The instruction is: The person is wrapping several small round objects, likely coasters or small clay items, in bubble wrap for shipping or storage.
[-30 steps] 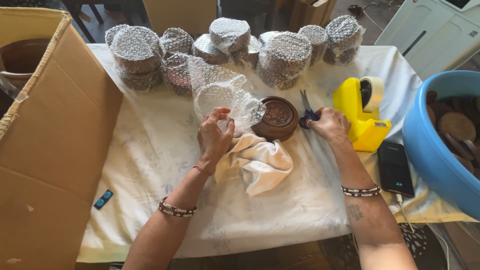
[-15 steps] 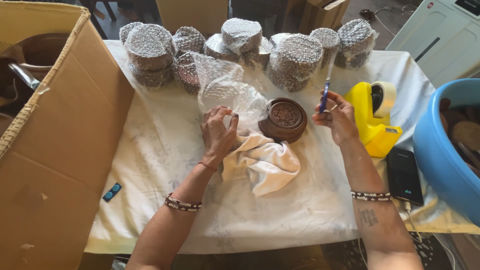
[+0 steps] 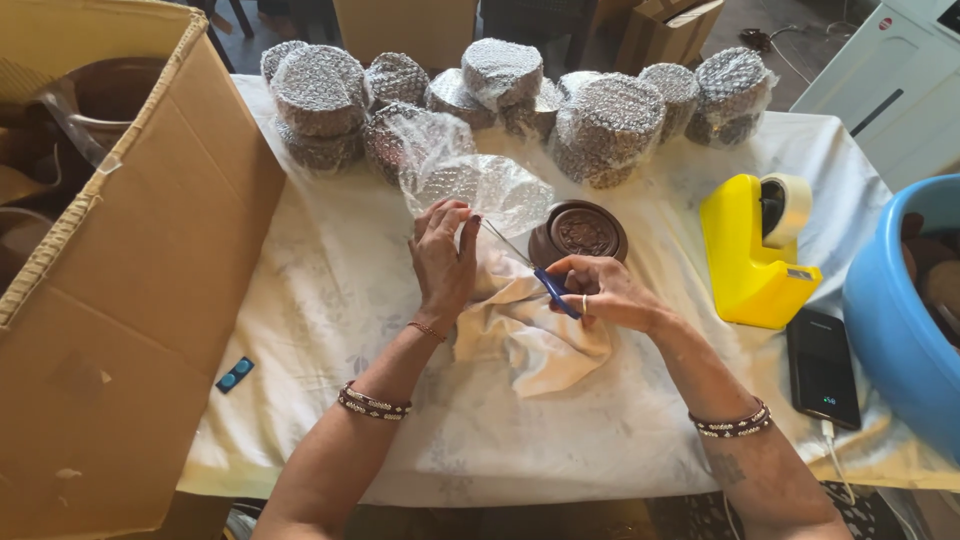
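The left hand (image 3: 443, 255) pinches the lower edge of a sheet of clear bubble wrap (image 3: 480, 185), fingers closed on the film and holding it up off the counter (image 3: 330, 290). The right hand (image 3: 605, 292), at about three o'clock from the left, is closed around a pair of blue-handled scissors (image 3: 548, 285); the thin blades slant up toward ten o'clock and meet the wrap just beside the left fingertips. Whether the blades are parted or shut is too fine to tell.

The bubble wrap sits at the centre of the counter, billowing up toward twelve o'clock, in front of a row of already wrapped round bundles (image 3: 610, 125). Just behind the right hand lies a round dark brown carved disc (image 3: 580, 232), bare, and under both hands a crumpled cream cloth (image 3: 525, 335).

To cut cleanly, it seems best to keep the film taut between the pinching fingers and the rest of the sheet, with the blades square to it so that they shear rather than fold the plastic. The left fingertips lie very close to the blade line, so they are better kept to one side of it.

At three o'clock stands a yellow tape dispenser (image 3: 745, 255), with a black phone (image 3: 822, 365) near it.
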